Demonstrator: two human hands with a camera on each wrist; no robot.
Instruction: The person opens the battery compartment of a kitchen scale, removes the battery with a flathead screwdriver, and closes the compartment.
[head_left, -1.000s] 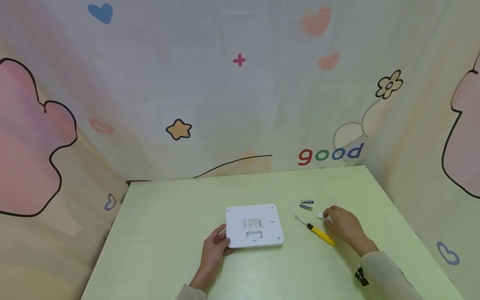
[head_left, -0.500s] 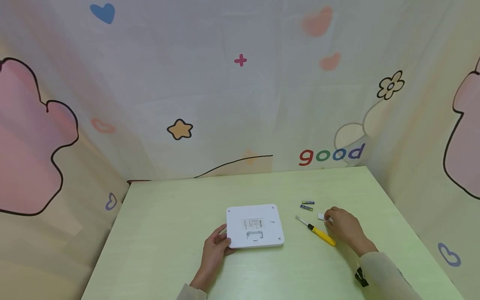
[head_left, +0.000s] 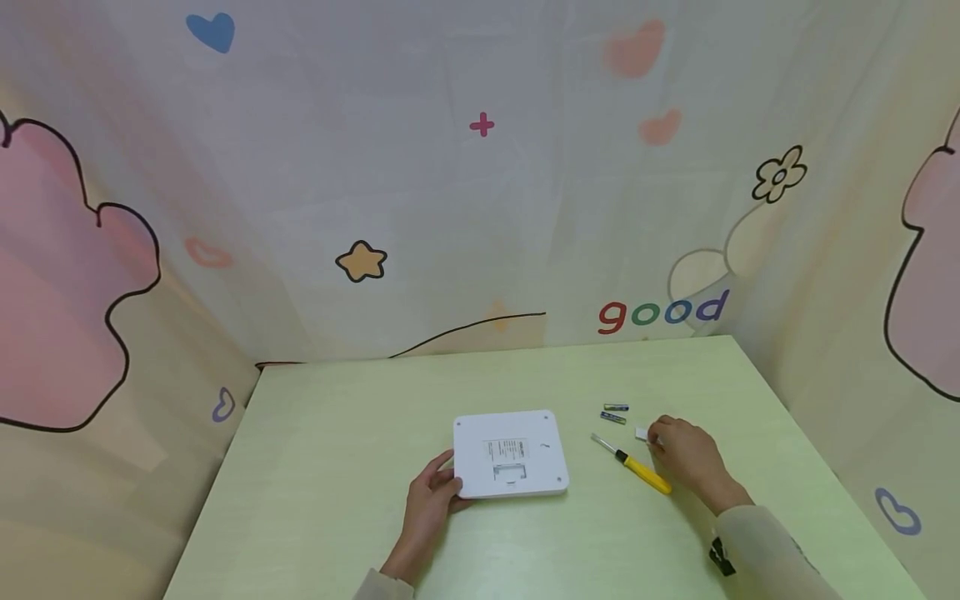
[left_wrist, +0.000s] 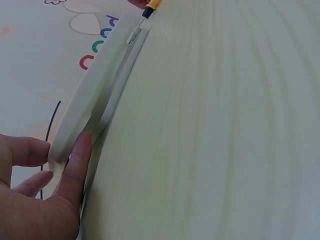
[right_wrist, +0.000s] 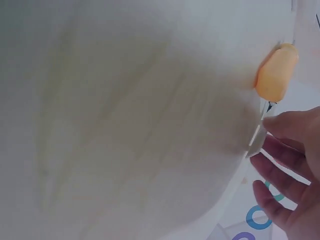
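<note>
The table (head_left: 337, 467) is pale green. The square device (head_left: 510, 454) is white, with a grey printed label. The screwdriver (head_left: 637, 468) has a yellow handle, black collar and silver shaft. The two batteries (head_left: 613, 412) are dark blue with yellow-green ends.

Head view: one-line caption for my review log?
Left hand holds a white square device; right hand touches a small white piece beside a yellow screwdriver.

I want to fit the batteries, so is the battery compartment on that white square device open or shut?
Open: the white device lies back up with an uncovered recess near its front edge, and the right hand touches a small white piece beside it.
</note>
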